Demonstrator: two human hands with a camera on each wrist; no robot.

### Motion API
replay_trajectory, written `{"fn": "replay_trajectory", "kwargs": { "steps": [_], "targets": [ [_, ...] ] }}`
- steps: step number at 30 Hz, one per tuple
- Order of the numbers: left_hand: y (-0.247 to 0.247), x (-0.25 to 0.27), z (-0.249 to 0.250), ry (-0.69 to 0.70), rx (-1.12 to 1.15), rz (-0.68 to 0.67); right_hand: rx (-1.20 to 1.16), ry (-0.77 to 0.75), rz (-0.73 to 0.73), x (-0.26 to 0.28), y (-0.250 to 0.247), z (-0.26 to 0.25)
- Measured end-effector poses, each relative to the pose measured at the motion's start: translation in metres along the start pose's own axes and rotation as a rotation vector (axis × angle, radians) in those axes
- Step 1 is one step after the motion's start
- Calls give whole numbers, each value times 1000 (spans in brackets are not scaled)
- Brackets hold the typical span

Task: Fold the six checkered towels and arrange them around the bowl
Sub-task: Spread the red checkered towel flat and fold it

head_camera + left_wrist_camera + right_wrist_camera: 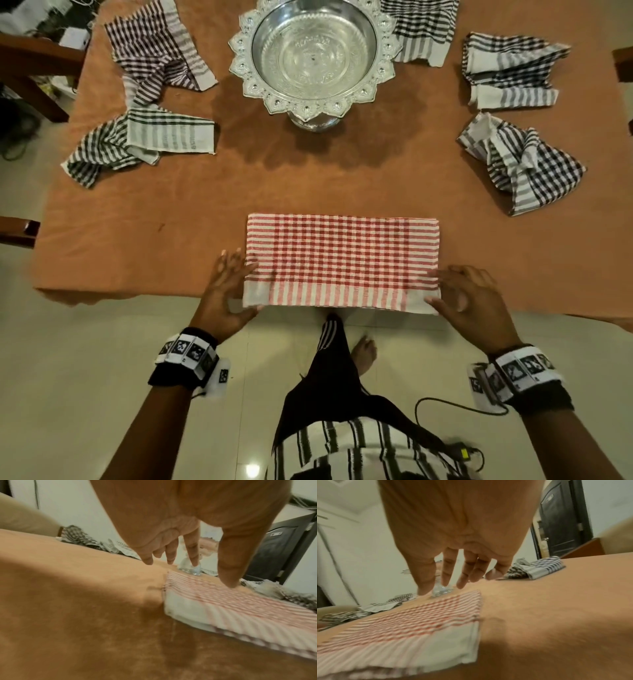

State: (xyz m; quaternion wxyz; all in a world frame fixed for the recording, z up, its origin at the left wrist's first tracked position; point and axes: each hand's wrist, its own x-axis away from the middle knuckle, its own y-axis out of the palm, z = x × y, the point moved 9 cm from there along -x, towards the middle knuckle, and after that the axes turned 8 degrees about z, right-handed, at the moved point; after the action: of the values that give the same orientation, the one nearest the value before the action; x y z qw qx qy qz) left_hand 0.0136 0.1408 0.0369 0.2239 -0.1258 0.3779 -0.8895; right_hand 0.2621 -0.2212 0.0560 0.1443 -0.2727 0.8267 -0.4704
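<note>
A red checkered towel (342, 263) (240, 605) (412, 620) lies folded in a flat rectangle at the near edge of the table. My left hand (229, 287) (181, 555) hovers at its left end with fingers spread and straight, holding nothing. At its right end, my right hand (459, 294) (453, 577) is also spread, fingertips over the towel's corner. A silver bowl (313, 58) with a scalloped rim stands at the far middle. Crumpled checkered towels lie around it: two on the left (157, 51) (137, 140), one behind the bowl (421, 31), two on the right (510, 72) (520, 161).
An orange-brown cloth (171, 222) covers the table. Wooden chair parts (30, 68) stand at the left, another (621, 65) at the right edge. A cable (445, 407) trails from my right wrist. A dark door (559, 520) stands behind.
</note>
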Motion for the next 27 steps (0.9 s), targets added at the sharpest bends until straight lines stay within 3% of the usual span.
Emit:
{"fn": "replay_trajectory", "kwargs": {
  "steps": [4,7,11,16,23,27],
  "targets": [
    [50,-18,62,-20,42,78,1,-106,129,-23,37,-82],
    [102,-46,90,-32,-113,84,53,-89,33,-42,108,-123],
    [141,-66,77,-95,-300,41,184,-105,-110,-44,169,-119],
    [140,-64,59,-57,-480,-8,243,-96,-123,-43,156,-96],
    [90,-65,13,-141,-526,40,343,39,-94,-35,101,-11],
    [80,-67,1,-140,-584,11,356,74,-76,-35,99,-4]
  ]
}}
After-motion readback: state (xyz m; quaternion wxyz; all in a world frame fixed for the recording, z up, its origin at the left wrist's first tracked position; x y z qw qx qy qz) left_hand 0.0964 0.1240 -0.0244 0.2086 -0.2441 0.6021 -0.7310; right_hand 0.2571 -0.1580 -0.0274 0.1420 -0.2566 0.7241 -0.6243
